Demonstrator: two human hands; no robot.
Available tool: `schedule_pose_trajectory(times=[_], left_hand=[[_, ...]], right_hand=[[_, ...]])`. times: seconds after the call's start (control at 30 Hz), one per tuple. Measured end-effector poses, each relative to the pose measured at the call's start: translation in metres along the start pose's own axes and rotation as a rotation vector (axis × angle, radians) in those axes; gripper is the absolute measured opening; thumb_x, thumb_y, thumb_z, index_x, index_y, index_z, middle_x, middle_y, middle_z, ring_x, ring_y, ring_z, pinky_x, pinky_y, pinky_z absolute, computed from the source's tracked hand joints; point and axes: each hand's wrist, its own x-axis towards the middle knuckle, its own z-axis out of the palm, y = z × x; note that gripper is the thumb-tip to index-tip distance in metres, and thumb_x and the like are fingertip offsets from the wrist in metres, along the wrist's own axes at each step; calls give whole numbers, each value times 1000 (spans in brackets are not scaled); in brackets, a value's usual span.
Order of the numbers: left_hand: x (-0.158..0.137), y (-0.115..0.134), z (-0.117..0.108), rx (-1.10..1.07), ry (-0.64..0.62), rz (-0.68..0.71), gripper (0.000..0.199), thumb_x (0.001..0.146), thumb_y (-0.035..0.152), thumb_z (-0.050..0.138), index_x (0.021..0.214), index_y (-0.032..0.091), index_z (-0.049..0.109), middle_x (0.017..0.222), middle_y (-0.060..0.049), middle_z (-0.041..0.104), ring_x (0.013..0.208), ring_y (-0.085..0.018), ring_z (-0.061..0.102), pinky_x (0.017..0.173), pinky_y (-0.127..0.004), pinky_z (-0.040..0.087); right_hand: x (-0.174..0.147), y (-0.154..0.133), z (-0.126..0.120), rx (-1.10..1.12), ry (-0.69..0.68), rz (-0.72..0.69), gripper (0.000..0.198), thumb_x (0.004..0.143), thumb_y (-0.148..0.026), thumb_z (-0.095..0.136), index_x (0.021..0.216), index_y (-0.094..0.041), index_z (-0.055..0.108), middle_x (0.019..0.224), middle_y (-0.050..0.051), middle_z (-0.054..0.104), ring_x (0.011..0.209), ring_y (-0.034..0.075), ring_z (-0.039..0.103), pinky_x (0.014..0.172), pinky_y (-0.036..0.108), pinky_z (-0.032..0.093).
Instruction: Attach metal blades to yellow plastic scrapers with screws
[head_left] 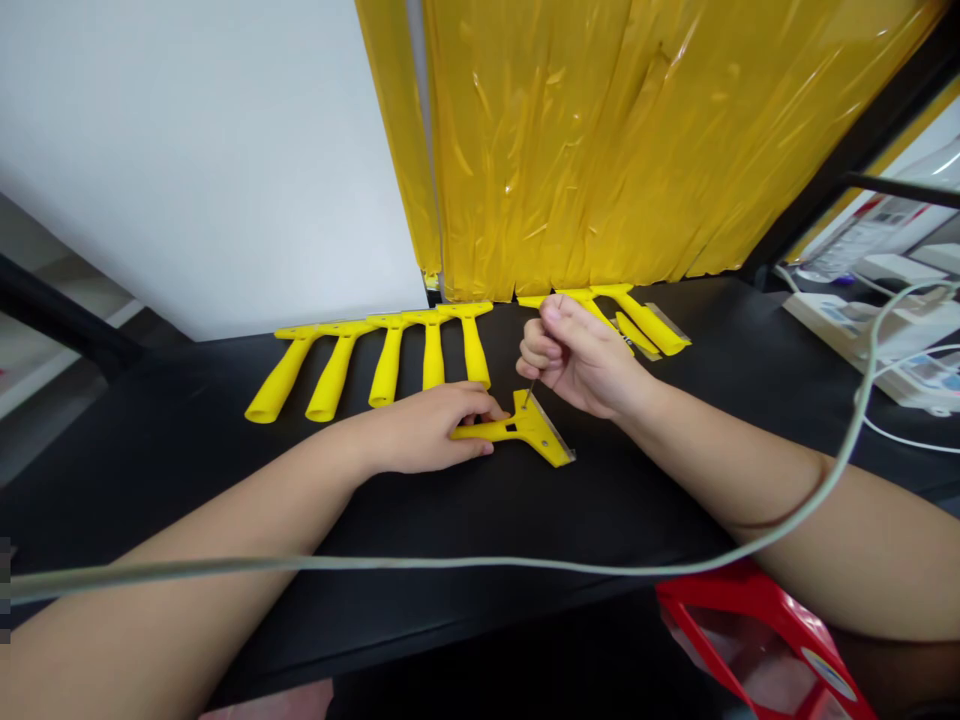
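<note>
1. Your left hand (442,428) grasps the yellow scraper (535,432) by its handle, whose end is hard to make out.
2. Your right hand (581,355) is curled round a thin tool (529,393); the fist hides all but its lower shaft, which meets the scraper's head.
3. The scraper lies on the black surface (450,515) between your hands, long axis running sideways, handle to your left, blade edge to your right.
4. Beyond, five scrapers (334,372) stand in a row; others (649,325) are partly hidden behind your right hand.
5. A pale cable (480,564) crosses your forearms, cut off at left.
</note>
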Motion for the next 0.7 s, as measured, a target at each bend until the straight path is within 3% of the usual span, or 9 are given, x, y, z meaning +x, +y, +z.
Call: schedule_pose_trajectory(times=[0.17,0.37,0.57,0.63,0.7], left_hand=[[0,-1,0,9,9,12,34,97,35,66,128,22,71,125,-9,69,112,-26,68,102,-38,50],[-1,-2,0,-14,4,10,33,97,36,67,126,23,71,127,-9,69,114,-27,67,104,-39,51],[-1,-2,1,-6,0,6,33,98,36,66,127,22,70,128,-9,68,117,-27,66,107,-41,50],[-1,-1,1,-12,-5,2,34,98,35,66,128,21,70,129,-10,68,118,-27,66,107,-41,50],[-2,-1,1,-19,-14,-4,34,98,34,66,128,21,70,130,-10,67,118,-27,66,108,-42,50]], right_hand=[[4,0,-2,-81,84,8,42,86,-54,83,86,-24,54,83,-3,58,74,13,57,77,33,58],[1,-1,-1,-62,9,62,39,96,-63,69,93,-28,53,60,-10,30,51,12,32,66,33,54],[1,-2,-1,-22,25,41,39,85,-47,86,86,-25,54,86,-2,58,77,15,57,75,32,57],[1,-2,-1,-23,2,62,37,89,-50,81,84,-24,56,77,-3,54,69,14,52,74,33,57],[1,-1,-1,-5,-30,86,36,96,-54,73,84,-24,55,63,-8,40,55,12,38,67,32,54]])
